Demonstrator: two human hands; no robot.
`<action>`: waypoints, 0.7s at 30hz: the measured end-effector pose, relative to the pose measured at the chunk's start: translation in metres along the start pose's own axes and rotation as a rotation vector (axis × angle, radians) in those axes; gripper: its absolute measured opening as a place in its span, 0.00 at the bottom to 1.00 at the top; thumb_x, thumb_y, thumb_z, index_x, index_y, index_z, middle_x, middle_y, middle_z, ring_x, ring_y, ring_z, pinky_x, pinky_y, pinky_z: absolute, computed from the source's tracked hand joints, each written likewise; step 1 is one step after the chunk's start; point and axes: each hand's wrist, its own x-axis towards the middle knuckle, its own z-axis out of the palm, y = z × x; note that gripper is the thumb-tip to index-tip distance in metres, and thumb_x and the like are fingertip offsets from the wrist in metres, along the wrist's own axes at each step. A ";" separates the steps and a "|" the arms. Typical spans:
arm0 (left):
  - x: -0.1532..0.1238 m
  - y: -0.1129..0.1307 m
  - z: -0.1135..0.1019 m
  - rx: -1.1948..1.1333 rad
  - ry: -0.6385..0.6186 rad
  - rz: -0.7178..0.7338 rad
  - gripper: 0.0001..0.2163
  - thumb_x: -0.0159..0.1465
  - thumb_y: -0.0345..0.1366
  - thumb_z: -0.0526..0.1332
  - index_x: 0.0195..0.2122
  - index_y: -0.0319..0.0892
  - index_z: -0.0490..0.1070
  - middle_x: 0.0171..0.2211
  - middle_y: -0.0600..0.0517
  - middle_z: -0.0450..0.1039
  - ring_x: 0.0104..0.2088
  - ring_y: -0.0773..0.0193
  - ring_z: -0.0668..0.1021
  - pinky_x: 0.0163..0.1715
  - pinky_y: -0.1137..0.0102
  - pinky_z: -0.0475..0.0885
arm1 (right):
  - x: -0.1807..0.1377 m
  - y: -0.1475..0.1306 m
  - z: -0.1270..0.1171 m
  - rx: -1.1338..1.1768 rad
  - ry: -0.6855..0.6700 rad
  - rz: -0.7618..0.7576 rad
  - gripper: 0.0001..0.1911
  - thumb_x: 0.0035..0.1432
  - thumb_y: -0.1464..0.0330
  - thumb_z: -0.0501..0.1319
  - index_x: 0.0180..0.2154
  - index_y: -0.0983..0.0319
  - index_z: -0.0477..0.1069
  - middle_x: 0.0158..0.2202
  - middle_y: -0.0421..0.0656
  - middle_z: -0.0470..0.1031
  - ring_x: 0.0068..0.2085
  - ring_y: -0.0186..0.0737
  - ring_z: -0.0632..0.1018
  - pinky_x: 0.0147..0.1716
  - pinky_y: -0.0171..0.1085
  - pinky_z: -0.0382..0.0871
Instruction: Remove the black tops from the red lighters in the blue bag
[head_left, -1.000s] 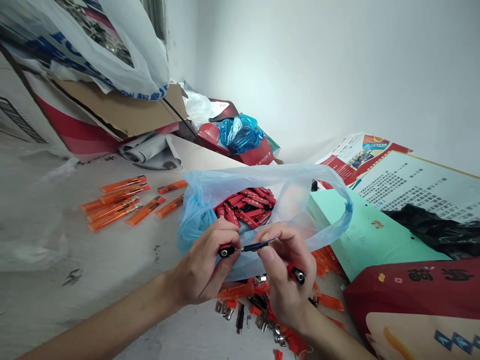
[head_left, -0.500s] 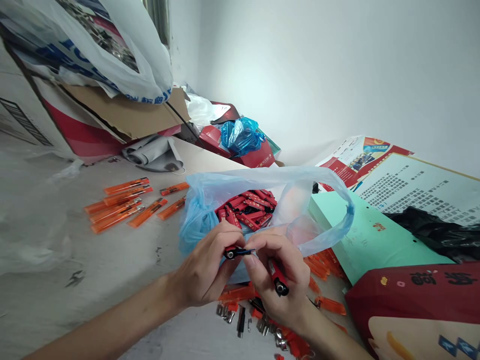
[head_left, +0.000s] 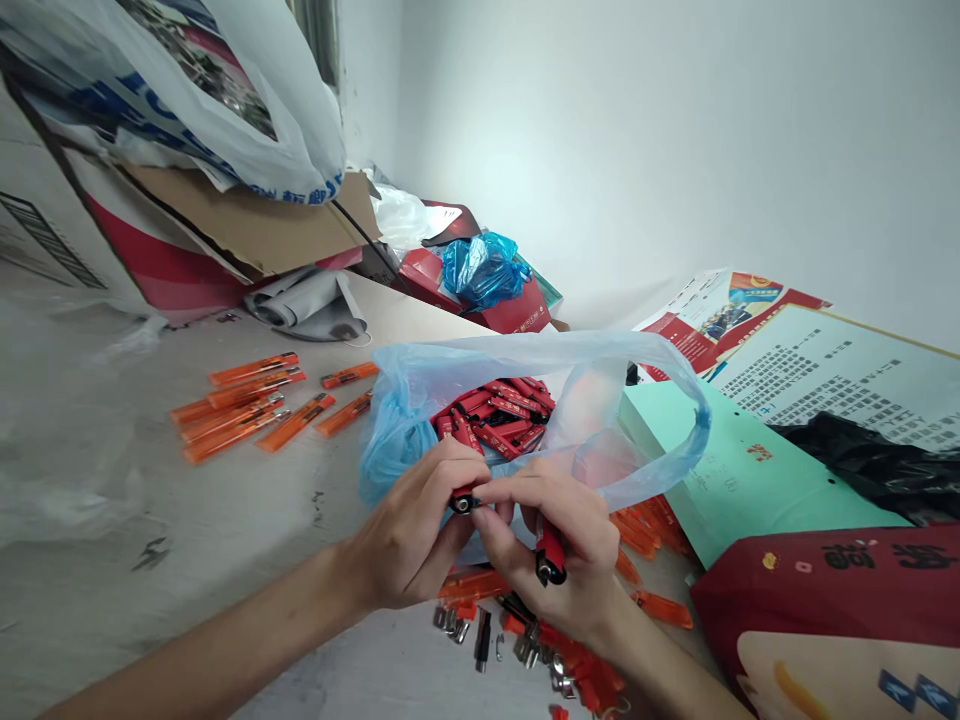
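Note:
My left hand pinches a small red and black holder in front of a blue plastic bag filled with red sticks. My right hand meets it, thumb and forefinger closed at the holder's tip, while the other fingers grip a second red holder pointing down. Below both hands lies a heap of orange sleeves and small metal parts.
A row of orange sleeves lies on the white tabletop at the left. A cardboard box with a white bag stands behind. A green sheet, a black bag and a red box crowd the right.
The thin dark rod between my hands has gone into the left holder and my right fingers have closed up to it. The spare red holder in my right hand swung down.

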 end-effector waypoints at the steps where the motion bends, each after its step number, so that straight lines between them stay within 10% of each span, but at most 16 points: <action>1: 0.000 0.000 0.000 -0.003 0.001 -0.005 0.09 0.75 0.26 0.51 0.54 0.36 0.65 0.40 0.43 0.73 0.39 0.57 0.73 0.40 0.63 0.74 | 0.000 0.000 0.000 -0.003 0.001 0.000 0.10 0.65 0.77 0.64 0.46 0.60 0.78 0.28 0.38 0.77 0.26 0.34 0.75 0.26 0.34 0.75; 21: 0.003 0.002 0.001 0.010 0.010 0.013 0.09 0.74 0.27 0.52 0.54 0.38 0.66 0.40 0.43 0.74 0.39 0.56 0.75 0.40 0.62 0.75 | 0.002 0.000 0.000 0.007 0.016 0.015 0.07 0.63 0.77 0.66 0.41 0.62 0.79 0.26 0.38 0.78 0.25 0.33 0.75 0.25 0.33 0.72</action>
